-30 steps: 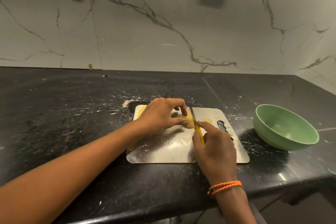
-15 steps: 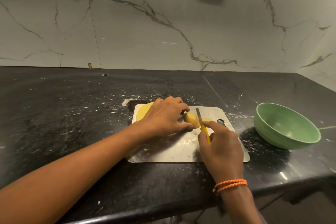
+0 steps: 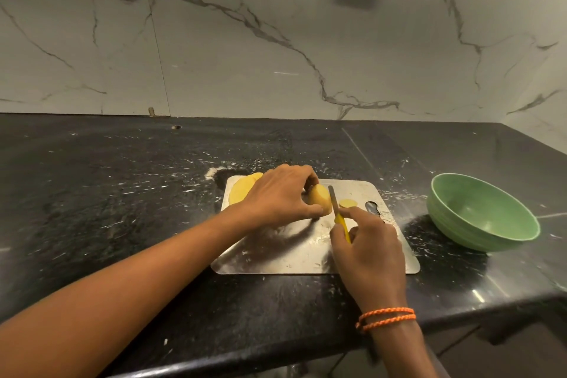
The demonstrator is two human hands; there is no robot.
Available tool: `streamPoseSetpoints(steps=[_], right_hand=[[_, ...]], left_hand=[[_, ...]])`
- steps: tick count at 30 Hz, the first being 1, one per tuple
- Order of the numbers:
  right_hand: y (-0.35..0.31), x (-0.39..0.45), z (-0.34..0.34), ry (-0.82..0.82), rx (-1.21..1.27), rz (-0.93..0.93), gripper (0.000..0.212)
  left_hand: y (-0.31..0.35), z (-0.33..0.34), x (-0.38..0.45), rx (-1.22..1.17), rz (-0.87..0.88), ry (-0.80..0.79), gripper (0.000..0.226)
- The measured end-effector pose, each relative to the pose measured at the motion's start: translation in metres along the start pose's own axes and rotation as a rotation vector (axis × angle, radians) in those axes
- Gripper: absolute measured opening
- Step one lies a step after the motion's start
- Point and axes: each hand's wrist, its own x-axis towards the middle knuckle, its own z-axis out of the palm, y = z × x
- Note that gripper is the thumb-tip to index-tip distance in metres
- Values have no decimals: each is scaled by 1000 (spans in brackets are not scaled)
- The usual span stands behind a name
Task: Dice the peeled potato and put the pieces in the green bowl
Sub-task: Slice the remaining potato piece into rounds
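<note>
So from my end, going left to right: dark counter [image 3: 92,193] with white streaks all over it, and a metal board [image 3: 276,255] sitting near the front edge. At the board's far left corner there's a flat yellow slice [image 3: 241,190], half hidden behind the left hand [image 3: 276,196]. That hand is curled over the potato [image 3: 320,201], fingers on top and thumb low on the near side, pinning it on the board. Right beside the potato's cut face is the knife [image 3: 339,213], blade pointing away from me and resting against that face. The right hand [image 3: 366,250] is closed around its yellow handle, index finger stretched along the top. A small round slice [image 3: 348,202] lies flat just right of the blade. Orange cord on the right wrist [image 3: 386,317]. Off to the right, well apart from the board, is the green bowl [image 3: 460,224], nothing in it that I can see.
</note>
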Motion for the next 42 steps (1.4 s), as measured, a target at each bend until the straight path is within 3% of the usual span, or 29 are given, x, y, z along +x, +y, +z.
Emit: streamPoseSetpoints(steps=[5, 11, 17, 21, 29, 42], right_hand=[[-6, 3, -5, -25, 25, 29, 32], [-12, 4, -4, -23, 36, 65, 31], [-11, 8, -1, -27, 20, 50, 34], [-11, 7, -3, 13, 21, 43, 33], [-16, 0, -1, 90, -57, -99, 36], [-25, -3, 0, 73, -79, -175, 41]], left_hand=[[3, -4, -2, -211, 99, 86, 59], [-2, -4, -4, -259, 152, 66, 68], [-5, -5, -1, -266, 157, 22, 73], [-9, -5, -1, -261, 150, 36, 59], [-20, -5, 1, 26, 106, 133, 66], [-29, -15, -3, -114, 76, 95, 74]])
